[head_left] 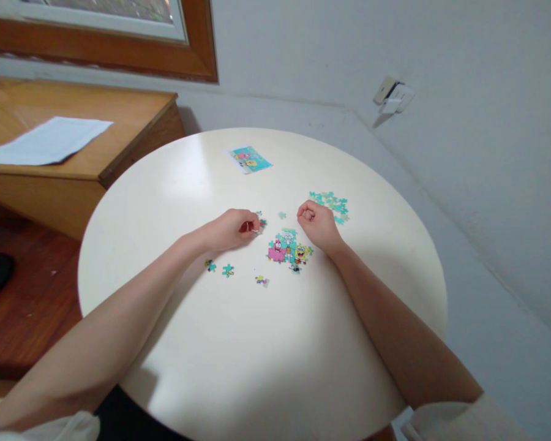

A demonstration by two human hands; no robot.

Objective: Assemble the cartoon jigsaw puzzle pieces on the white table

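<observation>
My left hand is in a pinch beside a few small jigsaw pieces, its fingertips closed on a puzzle piece seen edge-on. My right hand is curled closed over the table; whatever its fingers hold, if anything, is hidden. Between and below the hands lies a partly joined jigsaw puzzle with pink, teal and yellow cartoon figures. A pale green piece lies above it. Just behind my right hand spreads a pile of teal pieces.
Loose pieces lie to the left of the joined part, and a yellow and purple piece below it. A picture card rests toward the back of the round white table. Left stands a wooden desk with paper.
</observation>
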